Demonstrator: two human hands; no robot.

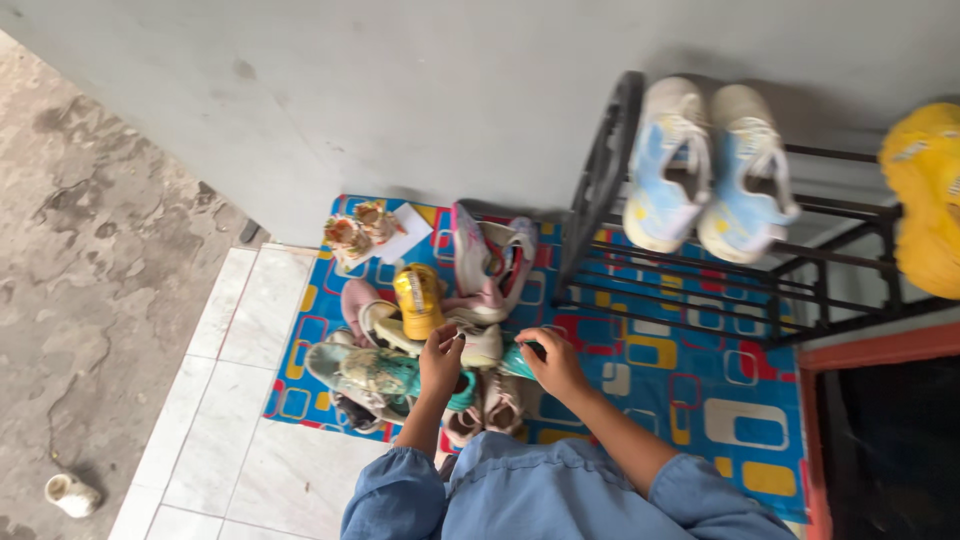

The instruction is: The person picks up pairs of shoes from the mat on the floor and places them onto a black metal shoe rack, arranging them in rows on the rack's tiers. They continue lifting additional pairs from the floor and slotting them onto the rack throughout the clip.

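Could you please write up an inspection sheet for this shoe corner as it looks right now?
Surface: patterned blue mat on white floor tiles, beside bare concrete.
Job's things: heap of small shoes on the mat, including a yellow shoe, a pink-and-white pair and a teal shoe.
Clutter: a lone pale shoe on the concrete.
Grippers: left hand rests on the heap; right hand grips a teal item, kind unclear.
Cables: nothing seen.
Surroundings: black metal rack against a grey wall, bearing blue-and-white sneakers and a yellow item.
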